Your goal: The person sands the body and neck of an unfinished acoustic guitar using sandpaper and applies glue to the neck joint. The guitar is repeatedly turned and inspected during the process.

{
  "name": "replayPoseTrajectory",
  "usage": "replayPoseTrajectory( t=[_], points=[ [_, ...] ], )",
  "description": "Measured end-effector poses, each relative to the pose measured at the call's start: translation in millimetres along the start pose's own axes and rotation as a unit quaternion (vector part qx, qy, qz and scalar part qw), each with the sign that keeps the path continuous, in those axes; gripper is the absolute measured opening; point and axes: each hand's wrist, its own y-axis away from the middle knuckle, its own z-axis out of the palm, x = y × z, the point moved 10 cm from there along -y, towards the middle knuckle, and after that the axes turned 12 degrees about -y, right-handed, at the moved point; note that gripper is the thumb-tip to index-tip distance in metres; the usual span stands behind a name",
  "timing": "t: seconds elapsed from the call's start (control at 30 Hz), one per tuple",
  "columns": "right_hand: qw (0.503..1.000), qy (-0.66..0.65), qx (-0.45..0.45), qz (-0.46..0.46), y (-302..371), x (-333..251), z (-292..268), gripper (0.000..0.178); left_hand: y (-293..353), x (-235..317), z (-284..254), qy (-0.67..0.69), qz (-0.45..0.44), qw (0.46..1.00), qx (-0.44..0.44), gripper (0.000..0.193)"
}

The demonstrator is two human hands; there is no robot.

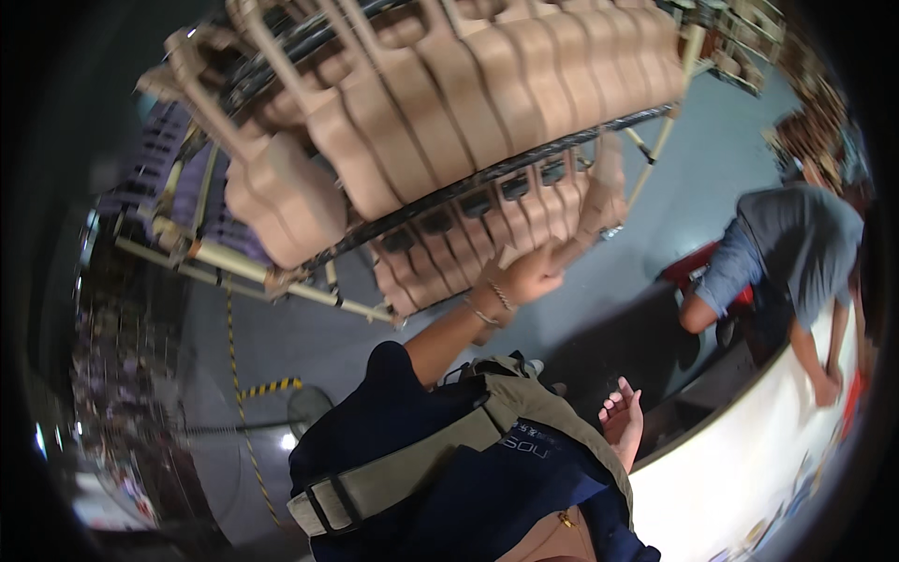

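My left hand (532,274), with bracelets at the wrist, reaches up to a tilted wire rack (562,140) and is closed around the end of a tan moulded part (599,192) on the lower tier. Beside it on that tier stands a row of the same tan parts with dark slots (468,229). The upper tier carries several larger tan moulded pieces (440,94) packed side by side. My right hand (623,419) hangs low beside my body, palm up and fingers loosely apart, holding nothing. A khaki strap (421,459) crosses my dark blue shirt.
Another person in a grey shirt (796,244) bends over a white table (749,459) at the right, with one hand on it. A red object (693,267) sits on the grey floor behind them. Yellow-black tape (267,386) and a round fan (309,407) are at the lower left.
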Motion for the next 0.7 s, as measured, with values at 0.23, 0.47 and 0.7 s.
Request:
replayPoseTrajectory(
  t=[0.23, 0.47, 0.7],
  points=[
    [0.985, 0.104, -0.116, 0.078, -43, -5, 40, 0.04, 138, -3, -215, 0.032, -0.145, 0.899, 0.411, 0.025],
    [0.986, 0.127, -0.095, 0.058, -80, -13, 14, 0.037, 219, 43, -345, 0.003, -0.098, 0.792, 0.603, 0.026],
    [0.988, 0.126, -0.057, 0.07, -78, 3, 22, 0.036, 182, 36, -419, -0.059, -0.033, 0.827, 0.558, 0.02]
  ],
)
